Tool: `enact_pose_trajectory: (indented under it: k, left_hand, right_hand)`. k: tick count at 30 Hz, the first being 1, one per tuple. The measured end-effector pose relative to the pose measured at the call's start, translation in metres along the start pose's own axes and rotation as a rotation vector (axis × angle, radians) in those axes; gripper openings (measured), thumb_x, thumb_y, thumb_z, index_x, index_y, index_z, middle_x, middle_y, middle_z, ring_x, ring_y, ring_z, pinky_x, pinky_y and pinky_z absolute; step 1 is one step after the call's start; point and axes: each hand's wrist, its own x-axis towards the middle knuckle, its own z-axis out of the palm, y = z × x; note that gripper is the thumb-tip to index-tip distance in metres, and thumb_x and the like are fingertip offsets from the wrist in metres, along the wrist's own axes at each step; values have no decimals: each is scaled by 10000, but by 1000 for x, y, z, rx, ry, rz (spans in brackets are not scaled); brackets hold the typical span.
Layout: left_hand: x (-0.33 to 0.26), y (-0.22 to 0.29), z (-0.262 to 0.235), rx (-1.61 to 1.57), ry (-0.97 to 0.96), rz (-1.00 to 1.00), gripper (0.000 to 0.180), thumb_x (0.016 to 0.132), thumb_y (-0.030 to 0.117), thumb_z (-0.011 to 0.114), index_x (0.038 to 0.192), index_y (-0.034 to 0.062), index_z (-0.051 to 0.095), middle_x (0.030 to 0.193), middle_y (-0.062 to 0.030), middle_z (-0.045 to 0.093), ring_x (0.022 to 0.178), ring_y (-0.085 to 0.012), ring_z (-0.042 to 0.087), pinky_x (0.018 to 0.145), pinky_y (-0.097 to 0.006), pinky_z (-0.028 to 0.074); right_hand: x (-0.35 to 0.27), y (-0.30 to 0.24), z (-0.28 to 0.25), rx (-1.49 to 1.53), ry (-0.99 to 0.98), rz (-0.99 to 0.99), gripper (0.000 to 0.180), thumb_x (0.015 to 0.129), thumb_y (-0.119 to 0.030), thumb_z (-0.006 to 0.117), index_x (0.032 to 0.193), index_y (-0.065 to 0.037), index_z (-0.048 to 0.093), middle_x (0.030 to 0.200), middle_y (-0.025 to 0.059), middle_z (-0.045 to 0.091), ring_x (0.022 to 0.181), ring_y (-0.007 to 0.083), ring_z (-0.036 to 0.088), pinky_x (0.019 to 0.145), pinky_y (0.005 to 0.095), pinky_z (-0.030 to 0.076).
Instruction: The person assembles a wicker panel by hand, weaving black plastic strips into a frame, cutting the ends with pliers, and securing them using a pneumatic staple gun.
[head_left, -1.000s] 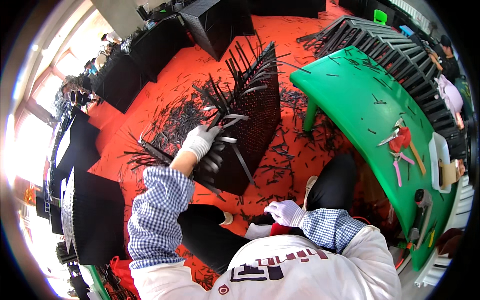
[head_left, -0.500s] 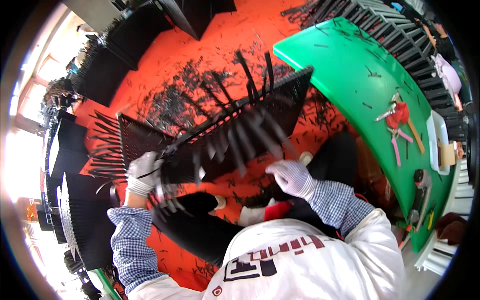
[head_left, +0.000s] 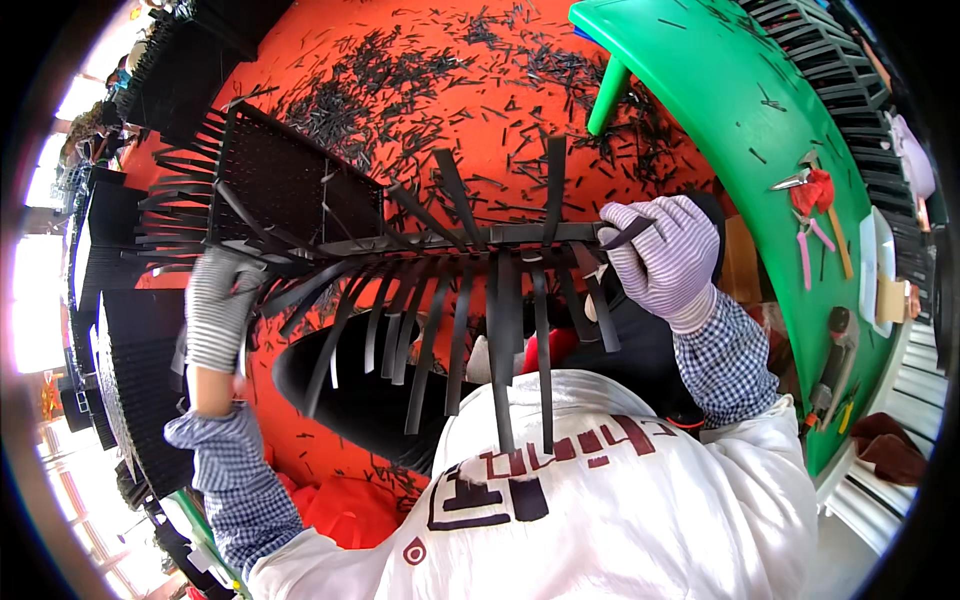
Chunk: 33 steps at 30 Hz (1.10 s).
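Observation:
A woven black basket [head_left: 295,175] lies across my lap, its edge toward me. Long flat black strips [head_left: 500,340] stick out of its rim [head_left: 430,240], several hanging down over my legs and others pointing up and away. My left hand [head_left: 215,315], in a striped glove, is closed at the basket's left corner, its fingertips partly hidden. At the right end of the rim, my gloved right hand [head_left: 665,255] pinches one dark strip [head_left: 628,233] between thumb and fingers.
To the right curves a green table [head_left: 740,130] with red-and-pink-handled cutting tools [head_left: 812,195], a white tray [head_left: 880,270] and a dark-handled tool [head_left: 832,365]. Cut black scraps [head_left: 370,90] litter the red floor [head_left: 300,50]. Black woven pieces [head_left: 140,345] stand at the left.
The basket has turned from slanting to nearly level across me, showing its rim. My right hand has moved up and right onto a strip; my left hand has shifted left.

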Motion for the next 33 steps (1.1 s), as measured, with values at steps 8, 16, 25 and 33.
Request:
enact_pose_trajectory:
  k: [8,16,25,33]
  left_hand:
    - [129,84,-186,-132,53,215,432,1045,258,535,1423,51,566,1304,-80,649,1156,-190,648,944,-351,539]
    - [172,276,62,-215,-550,87,380,994,370,624,1157,41,721,956,-129,752,860,-234,723,831,-340,579]
    - [70,312,103,-424,-286,38,229,877,180,742,1045,25,745,952,-147,687,882,-310,704,788,-372,551]
    - [67,307,107,-421,-176,171,292,814,191,782,1066,46,750,909,-132,682,837,-318,701,770,-374,555]
  right_hand:
    - [-2,2,5,62,108,-98,147,830,-200,749,912,-85,706,767,48,696,638,234,650,620,368,499]
    - [-40,-7,-6,104,33,-22,181,825,-240,763,919,-94,714,805,40,689,688,222,654,709,365,517]
    - [-40,0,-9,108,-5,37,231,837,-244,740,1021,-104,724,921,45,704,807,230,668,820,388,509]
    - [-15,-1,-37,567,-147,-22,356,776,-268,811,1084,-113,721,1095,55,668,1003,266,629,911,420,488]
